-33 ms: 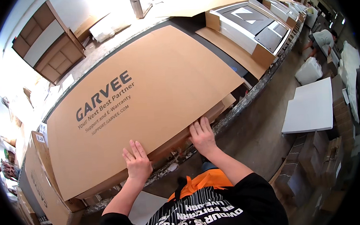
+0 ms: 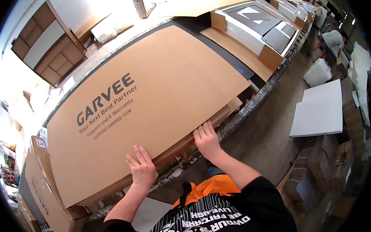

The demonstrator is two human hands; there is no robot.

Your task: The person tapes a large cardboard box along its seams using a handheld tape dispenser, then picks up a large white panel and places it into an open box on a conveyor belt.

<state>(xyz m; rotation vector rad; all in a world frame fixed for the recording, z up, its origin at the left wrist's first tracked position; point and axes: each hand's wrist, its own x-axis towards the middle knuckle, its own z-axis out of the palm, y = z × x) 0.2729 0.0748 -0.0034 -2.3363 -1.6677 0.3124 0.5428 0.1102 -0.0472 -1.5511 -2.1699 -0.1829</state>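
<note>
Nearby, white foam panel (image 2: 319, 109) beside bench (image 2: 252, 106).

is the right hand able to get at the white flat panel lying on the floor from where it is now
Probably not. The right hand rests on the large brown cardboard box on the workbench, while the white flat panel lies well off to the right, down on the floor.

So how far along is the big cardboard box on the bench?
Done: the large flat cardboard box lies on the workbench with its top flap down. In hand: the left hand and right hand press flat on its near edge. Left: no tape shows along that edge.
</note>
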